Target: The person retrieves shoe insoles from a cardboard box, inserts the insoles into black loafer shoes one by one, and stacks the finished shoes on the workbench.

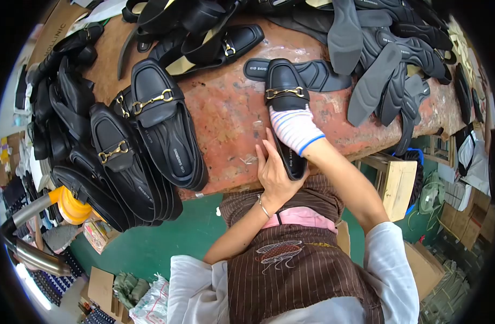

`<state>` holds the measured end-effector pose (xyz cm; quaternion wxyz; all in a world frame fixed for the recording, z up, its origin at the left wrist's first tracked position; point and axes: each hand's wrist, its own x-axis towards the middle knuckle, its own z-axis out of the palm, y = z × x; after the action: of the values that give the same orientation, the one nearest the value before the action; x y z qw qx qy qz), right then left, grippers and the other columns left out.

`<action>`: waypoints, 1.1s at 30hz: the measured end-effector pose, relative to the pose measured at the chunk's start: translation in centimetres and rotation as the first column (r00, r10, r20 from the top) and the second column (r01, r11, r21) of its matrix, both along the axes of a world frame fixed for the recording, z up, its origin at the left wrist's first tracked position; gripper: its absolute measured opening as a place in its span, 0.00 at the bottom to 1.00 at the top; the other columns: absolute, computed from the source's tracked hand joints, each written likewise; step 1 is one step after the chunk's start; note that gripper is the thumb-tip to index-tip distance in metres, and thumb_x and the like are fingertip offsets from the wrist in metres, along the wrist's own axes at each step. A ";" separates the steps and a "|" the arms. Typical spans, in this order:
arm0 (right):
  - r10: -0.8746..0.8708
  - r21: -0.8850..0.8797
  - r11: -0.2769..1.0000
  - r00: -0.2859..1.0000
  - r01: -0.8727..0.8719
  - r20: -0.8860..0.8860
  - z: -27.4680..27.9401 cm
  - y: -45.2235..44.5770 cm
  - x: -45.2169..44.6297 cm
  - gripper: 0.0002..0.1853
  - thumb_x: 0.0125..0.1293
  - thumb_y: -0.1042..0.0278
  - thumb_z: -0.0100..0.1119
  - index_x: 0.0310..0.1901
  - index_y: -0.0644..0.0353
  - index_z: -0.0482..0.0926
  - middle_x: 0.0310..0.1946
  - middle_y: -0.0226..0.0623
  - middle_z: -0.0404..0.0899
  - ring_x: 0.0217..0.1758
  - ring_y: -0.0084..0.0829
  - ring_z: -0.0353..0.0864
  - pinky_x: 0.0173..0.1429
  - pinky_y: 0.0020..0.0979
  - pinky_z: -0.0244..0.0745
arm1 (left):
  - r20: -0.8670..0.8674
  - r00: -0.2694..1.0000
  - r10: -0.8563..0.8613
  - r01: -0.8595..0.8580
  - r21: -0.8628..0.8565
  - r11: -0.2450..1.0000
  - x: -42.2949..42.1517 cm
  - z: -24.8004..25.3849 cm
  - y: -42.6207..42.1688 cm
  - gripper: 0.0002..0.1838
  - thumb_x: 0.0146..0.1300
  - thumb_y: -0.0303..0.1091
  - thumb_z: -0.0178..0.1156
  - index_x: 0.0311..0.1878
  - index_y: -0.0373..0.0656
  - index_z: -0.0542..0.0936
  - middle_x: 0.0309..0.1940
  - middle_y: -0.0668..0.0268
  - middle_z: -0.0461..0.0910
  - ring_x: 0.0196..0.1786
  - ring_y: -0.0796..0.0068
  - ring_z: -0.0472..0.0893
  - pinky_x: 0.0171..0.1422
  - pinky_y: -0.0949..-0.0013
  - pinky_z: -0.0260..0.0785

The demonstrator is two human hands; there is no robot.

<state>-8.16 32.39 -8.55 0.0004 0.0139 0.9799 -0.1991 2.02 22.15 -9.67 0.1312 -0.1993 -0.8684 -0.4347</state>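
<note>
A black loafer (284,76) with a gold horsebit buckle lies toe away from me at the table's near edge. My left hand (278,178), bare with a bangle at the wrist, grips its heel end from the left side and below. In a white striped glove, my right hand (297,129) reaches into the shoe's opening; its fingers are hidden under the upper. Part of a lettered insole shows at the heel. Just beyond the toe, black insoles (328,76) lie crosswise on the table.
Stacked black loafers (174,154) stand left on the worn red table (226,127). More shoes (204,21) pile up at the back. Grey-black insoles (374,83) heap at the right. A yellow-and-metal fixture (72,205) juts in at left, and a wooden piece (396,189) sits below right.
</note>
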 end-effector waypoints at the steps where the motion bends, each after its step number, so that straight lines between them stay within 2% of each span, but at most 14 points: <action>1: -0.002 0.002 1.000 1.000 0.002 -0.009 0.2 0.2 -0.4 0.19 0.70 0.62 0.47 0.55 0.63 0.78 0.49 0.53 0.82 0.53 0.50 0.81 0.62 0.47 0.73 | -0.009 1.000 -0.002 0.002 0.002 1.000 -0.4 -0.1 0.2 0.69 0.44 0.46 0.78 0.75 0.20 0.40 0.72 0.27 0.54 0.68 0.35 0.71 0.78 0.37 0.45; 5: 0.009 -0.092 0.996 1.000 -0.010 -0.012 2.0 0.5 -0.5 0.18 0.70 0.63 0.46 0.53 0.63 0.78 0.50 0.56 0.80 0.55 0.50 0.79 0.63 0.47 0.72 | -0.018 0.999 0.036 -0.035 0.049 0.998 0.0 0.5 0.4 0.63 0.48 0.47 0.76 0.76 0.26 0.45 0.71 0.33 0.60 0.70 0.35 0.68 0.79 0.37 0.43; 8: 0.203 -0.094 0.977 0.969 -0.191 0.143 3.1 1.2 0.1 0.14 0.68 0.67 0.49 0.48 0.65 0.79 0.46 0.55 0.81 0.49 0.52 0.81 0.59 0.46 0.75 | -0.070 0.982 0.174 -0.184 -0.166 0.969 0.7 2.8 0.1 0.49 0.46 0.42 0.76 0.70 0.37 0.61 0.62 0.44 0.71 0.68 0.45 0.71 0.79 0.37 0.45; 9: 0.290 -0.019 0.957 0.944 -0.291 0.156 4.9 1.3 0.3 0.12 0.67 0.69 0.51 0.46 0.65 0.78 0.43 0.55 0.82 0.47 0.52 0.82 0.56 0.46 0.77 | -0.158 0.982 0.105 -0.132 -0.169 0.977 0.9 3.0 -0.4 0.39 0.48 0.41 0.75 0.62 0.41 0.68 0.56 0.50 0.74 0.64 0.50 0.72 0.77 0.38 0.48; 11: 0.475 -0.338 0.870 0.796 -0.359 0.375 10.5 2.9 1.4 0.13 0.64 0.72 0.54 0.48 0.64 0.80 0.41 0.54 0.83 0.46 0.51 0.84 0.51 0.46 0.79 | -0.166 0.985 -0.048 -0.001 -0.288 0.958 0.0 4.4 -0.8 0.20 0.52 0.38 0.72 0.47 0.45 0.77 0.43 0.60 0.77 0.54 0.58 0.74 0.71 0.42 0.57; 12: 0.456 -0.312 0.881 0.817 -0.356 0.354 11.0 4.2 1.8 0.13 0.64 0.72 0.54 0.48 0.64 0.80 0.41 0.54 0.83 0.46 0.51 0.84 0.51 0.46 0.79 | -0.062 0.991 -0.121 0.087 -0.397 0.914 -0.7 6.5 -1.2 0.12 0.54 0.36 0.71 0.38 0.46 0.79 0.37 0.63 0.78 0.47 0.61 0.75 0.66 0.46 0.62; 14: 0.496 -0.775 0.501 0.862 -0.385 -0.108 11.5 7.8 2.8 0.13 0.65 0.69 0.57 0.50 0.61 0.82 0.40 0.51 0.84 0.48 0.49 0.84 0.51 0.45 0.80 | -0.005 0.979 -0.205 0.189 -0.374 0.908 -1.8 9.6 -1.9 0.10 0.53 0.35 0.71 0.33 0.45 0.79 0.31 0.64 0.76 0.42 0.61 0.74 0.57 0.50 0.66; 15: 0.482 -0.758 0.520 0.868 -0.393 -0.119 11.7 9.4 2.8 0.13 0.65 0.69 0.57 0.50 0.61 0.82 0.40 0.51 0.84 0.48 0.49 0.84 0.51 0.45 0.80 | 0.077 0.960 -0.270 0.279 -0.357 0.891 -2.6 11.3 -2.3 0.09 0.53 0.33 0.71 0.27 0.45 0.78 0.26 0.65 0.75 0.36 0.61 0.73 0.49 0.55 0.70; 16: 0.170 -0.633 0.744 0.977 -0.215 -0.132 11.9 11.0 2.4 0.13 0.65 0.68 0.59 0.48 0.61 0.83 0.43 0.49 0.85 0.49 0.48 0.84 0.53 0.44 0.79 | 0.039 0.963 -0.265 0.265 -0.279 0.923 -3.5 13.2 -2.8 0.11 0.52 0.33 0.72 0.25 0.44 0.77 0.23 0.65 0.73 0.32 0.61 0.72 0.41 0.57 0.68; 19: -0.397 -0.276 0.911 0.835 0.307 -0.380 11.3 14.4 0.0 0.15 0.66 0.63 0.62 0.51 0.61 0.83 0.43 0.45 0.86 0.50 0.46 0.84 0.55 0.41 0.78 | -0.205 0.949 -0.240 0.165 -0.327 0.931 -6.3 18.3 -6.1 0.13 0.51 0.31 0.72 0.22 0.43 0.75 0.19 0.64 0.70 0.26 0.59 0.70 0.29 0.61 0.64; 22: -0.432 0.010 0.863 0.748 0.505 -0.504 9.8 15.9 -4.7 0.21 0.65 0.60 0.62 0.57 0.59 0.80 0.41 0.46 0.86 0.46 0.46 0.85 0.53 0.39 0.79 | -0.328 0.939 -0.108 -0.056 -0.454 0.889 -8.9 19.4 -9.9 0.15 0.51 0.31 0.73 0.21 0.42 0.74 0.18 0.61 0.69 0.27 0.57 0.71 0.32 0.58 0.65; 27: -0.531 0.105 0.780 0.742 0.617 -0.409 9.3 15.6 -10.4 0.24 0.63 0.60 0.63 0.60 0.58 0.78 0.42 0.48 0.85 0.45 0.49 0.84 0.51 0.40 0.79 | -0.154 0.967 0.202 -0.244 -0.784 0.571 -6.3 14.0 -14.8 0.18 0.56 0.44 0.71 0.26 0.38 0.80 0.22 0.52 0.76 0.32 0.49 0.77 0.46 0.49 0.68; 31: -0.569 -0.326 0.794 0.816 0.514 -0.102 10.4 18.2 -9.5 0.24 0.61 0.63 0.64 0.58 0.60 0.78 0.44 0.45 0.85 0.46 0.45 0.85 0.52 0.39 0.79 | -0.195 0.916 0.351 -0.367 -0.763 0.533 -5.2 13.4 -14.6 0.22 0.58 0.51 0.69 0.27 0.37 0.82 0.22 0.53 0.77 0.33 0.50 0.79 0.52 0.51 0.69; 33: -0.398 -0.950 0.232 0.911 0.210 0.104 9.6 19.6 -7.7 0.27 0.56 0.66 0.66 0.59 0.62 0.77 0.44 0.40 0.84 0.47 0.40 0.85 0.53 0.38 0.80 | -0.169 0.917 0.362 -0.349 -0.779 0.520 -5.6 13.5 -13.8 0.22 0.58 0.51 0.69 0.27 0.38 0.82 0.21 0.53 0.77 0.33 0.51 0.79 0.52 0.52 0.69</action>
<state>-15.84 51.98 1.08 -0.1089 0.1854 0.6453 -0.7331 -3.61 8.38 3.85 0.1081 -0.0520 -0.9922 0.0329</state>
